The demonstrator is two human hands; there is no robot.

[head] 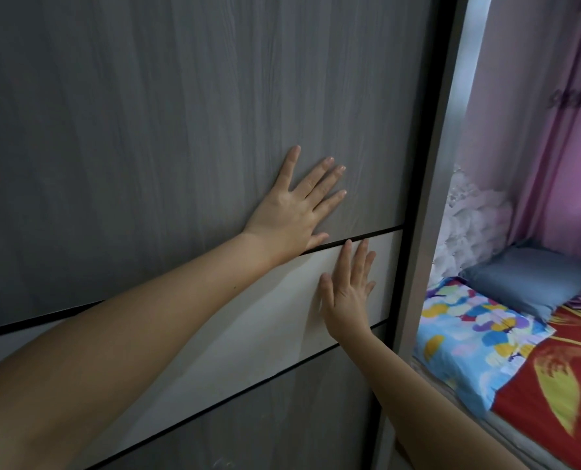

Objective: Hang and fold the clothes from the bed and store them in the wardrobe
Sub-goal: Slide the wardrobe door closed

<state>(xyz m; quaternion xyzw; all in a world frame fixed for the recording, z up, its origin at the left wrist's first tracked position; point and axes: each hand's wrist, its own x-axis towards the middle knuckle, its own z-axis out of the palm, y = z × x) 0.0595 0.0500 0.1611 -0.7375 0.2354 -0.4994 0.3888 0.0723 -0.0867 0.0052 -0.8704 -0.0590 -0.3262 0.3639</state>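
The wardrobe's sliding door [180, 113] fills most of the view, grey wood grain with a white band [248, 317] across it. My left hand [292, 212] lies flat on the grey panel with fingers spread. Just below it, my right hand [348, 293] presses flat on the white band. Both hands sit close to the door's right edge [409, 215]. The bed [536, 385] shows at the right, past the wardrobe frame. No clothes are in view on it.
The wardrobe's side frame [431, 198] stands between the door and the bed. On the bed lie a blue pillow [533, 279], a colourful patterned pillow [472, 340] and a red and yellow sheet. Pink curtains [536, 130] hang behind.
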